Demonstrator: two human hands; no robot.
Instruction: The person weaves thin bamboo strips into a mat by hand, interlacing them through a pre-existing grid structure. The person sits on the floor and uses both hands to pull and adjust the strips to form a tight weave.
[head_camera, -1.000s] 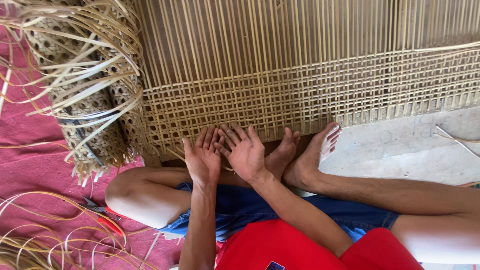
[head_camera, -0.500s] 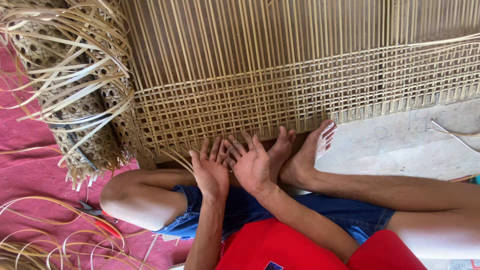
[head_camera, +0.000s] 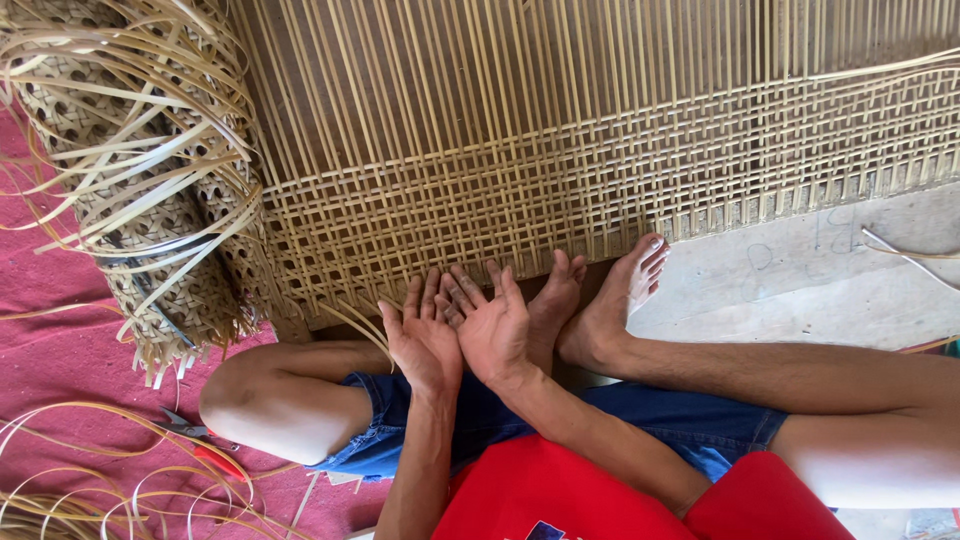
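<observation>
**Both palms up beside the cane panel**

The biggest thing before me is the cane panel (head_camera: 600, 150), filling the view from ten o'clock round to three. Its upper part is bare upright strands; its lower band, nearest me, is woven into an open square mesh that runs from the left corner to the right edge.

At nine o'clock lies a roll of woven cane (head_camera: 150, 200), its hexagon weave showing, with loose flat strips curling over and around it. It holds nothing that I can see; the strips drape over its outside.

Under that is the red mat (head_camera: 60, 370), reaching down to seven o'clock, where thin loose strands (head_camera: 90, 480) loop across it. At three o'clock the floor (head_camera: 800, 280) is pale and bare-looking stone, with one stray strip at its far right.

My legs are folded in front of me, left knee at eight o'clock, both feet (head_camera: 600, 310) meeting near the centre, toes touching the panel's lower edge.

My left hand (head_camera: 422, 340) and right hand (head_camera: 492, 325) sit side by side at the centre, just left of my feet. Both are open, palms up, fingers spread and pointing toward the mesh, gripping nothing. Their inner edges touch or nearly touch; I cannot tell which. A few loose strips lie just left of my left hand.

Smallest, at seven o'clock on the mat, are red-handled snips (head_camera: 205, 445), well apart from either hand.
</observation>
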